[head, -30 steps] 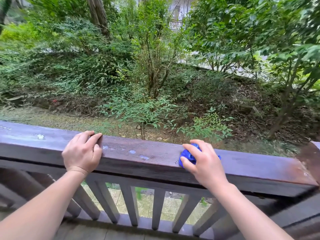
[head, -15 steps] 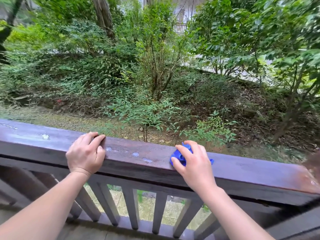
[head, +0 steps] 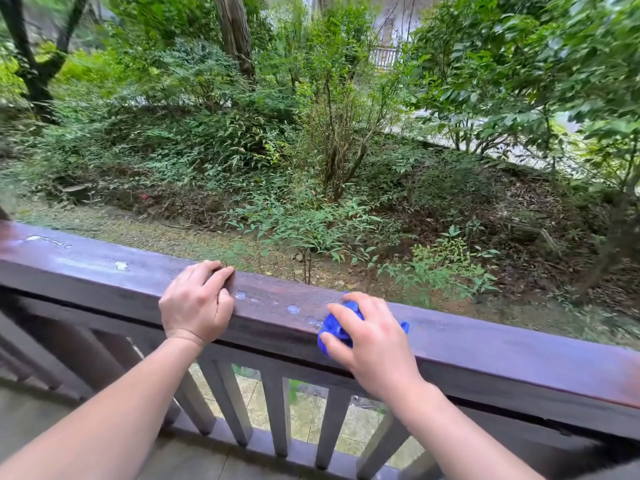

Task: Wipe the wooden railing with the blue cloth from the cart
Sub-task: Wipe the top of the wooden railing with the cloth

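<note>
The dark brown wooden railing (head: 502, 344) runs across the view from upper left to lower right. My right hand (head: 372, 341) presses a bunched blue cloth (head: 334, 327) onto the top of the rail, mostly covering it. My left hand (head: 195, 304) rests on the rail to the left, fingers curled over its far edge, holding nothing else. Several water drops (head: 293, 309) and pale spots (head: 121, 265) lie on the rail top between and left of my hands.
Slanted balusters (head: 277, 414) stand under the rail, with the deck floor (head: 20, 420) at the lower left. Beyond the rail the ground drops to a gravel path (head: 145, 230), shrubs (head: 332, 161) and trees. No cart is in view.
My right hand has slid the blue cloth leftward along the rail, closer to my left hand and the water drops. My left hand has kept its place on the rail.
</note>
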`<move>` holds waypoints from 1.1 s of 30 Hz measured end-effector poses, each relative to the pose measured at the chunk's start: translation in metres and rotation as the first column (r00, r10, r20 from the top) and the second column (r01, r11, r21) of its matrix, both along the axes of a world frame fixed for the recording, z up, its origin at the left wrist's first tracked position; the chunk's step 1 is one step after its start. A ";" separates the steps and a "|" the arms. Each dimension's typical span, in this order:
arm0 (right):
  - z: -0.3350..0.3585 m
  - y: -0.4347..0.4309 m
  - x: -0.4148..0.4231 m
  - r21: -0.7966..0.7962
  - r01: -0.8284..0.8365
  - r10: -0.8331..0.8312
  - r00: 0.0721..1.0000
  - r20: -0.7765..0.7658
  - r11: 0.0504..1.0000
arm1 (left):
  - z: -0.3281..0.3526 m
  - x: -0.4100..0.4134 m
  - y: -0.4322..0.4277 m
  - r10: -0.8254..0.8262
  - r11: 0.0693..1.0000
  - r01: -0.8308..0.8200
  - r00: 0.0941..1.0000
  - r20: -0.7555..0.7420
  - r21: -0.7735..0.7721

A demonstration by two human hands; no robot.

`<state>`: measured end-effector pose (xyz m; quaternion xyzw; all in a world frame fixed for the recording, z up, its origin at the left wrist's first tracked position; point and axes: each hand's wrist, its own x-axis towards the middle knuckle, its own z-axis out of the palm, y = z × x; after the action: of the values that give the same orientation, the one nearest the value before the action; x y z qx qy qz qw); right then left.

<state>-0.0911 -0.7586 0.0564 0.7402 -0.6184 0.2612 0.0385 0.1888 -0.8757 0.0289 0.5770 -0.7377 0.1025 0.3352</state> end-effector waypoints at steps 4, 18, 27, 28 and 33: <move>0.018 -0.028 0.013 0.081 0.120 -0.124 0.991 0.045 0.989 | 0.004 0.000 0.004 0.002 1.000 -0.002 1.000 0.007 0.031; -0.001 -0.014 0.034 -0.023 0.104 -0.103 0.995 0.003 0.994 | 0.002 0.001 0.003 0.008 1.000 -0.008 1.000 0.016 0.003; 0.016 -0.051 0.034 0.074 0.194 -0.198 0.979 0.053 0.978 | 0.002 0.003 0.001 -0.013 1.000 0.013 1.000 0.027 0.015; 0.008 -0.042 0.038 0.016 0.161 -0.161 0.985 0.063 0.987 | 0.002 0.003 0.000 -0.014 1.000 0.014 1.000 0.028 0.022; -0.009 -0.019 0.054 -0.064 -0.043 0.042 0.999 -0.018 0.997 | 0.003 0.004 0.003 -0.008 0.998 0.005 0.999 0.041 0.062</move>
<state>-0.0372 -0.7780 0.0473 0.7537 -0.5935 0.2756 0.0616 0.1928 -0.8732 0.0315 0.5825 -0.7492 0.0902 0.3021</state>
